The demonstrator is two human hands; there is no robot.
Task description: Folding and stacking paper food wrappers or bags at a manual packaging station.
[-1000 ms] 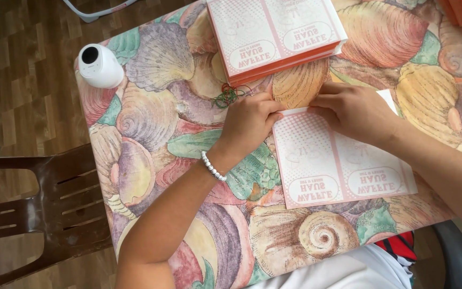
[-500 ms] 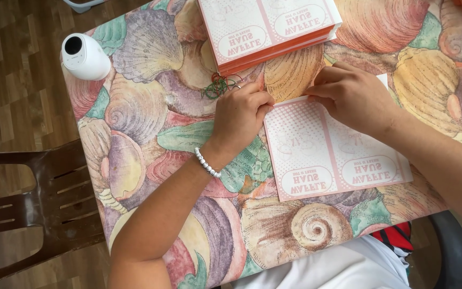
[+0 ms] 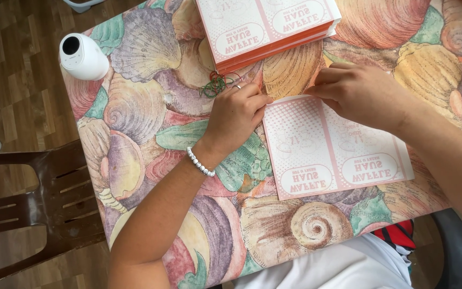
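A flat pink-and-white printed card sheet (image 3: pixel 327 155) lies on the seashell-patterned table (image 3: pixel 151 123) in front of me. My left hand (image 3: pixel 236 112), with a white bead bracelet on the wrist, pinches the sheet's far left corner. My right hand (image 3: pixel 359 93) presses and pinches the sheet's far edge near its middle. A stack of the same sheets (image 3: pixel 268 27) sits just beyond my hands. A small tangle of green and red rubber bands (image 3: pixel 216 84) lies next to my left hand.
A white cylindrical device (image 3: pixel 83 56) with a dark top lies at the table's far left corner. A brown plastic chair (image 3: pixel 28 203) stands to the left over a wooden floor. My lap in white cloth (image 3: pixel 338 267) shows at the near edge.
The view has shifted slightly, so everything sits a little higher and further left. Both hands remain at the sheet's far edge, with the fingers working closer together.
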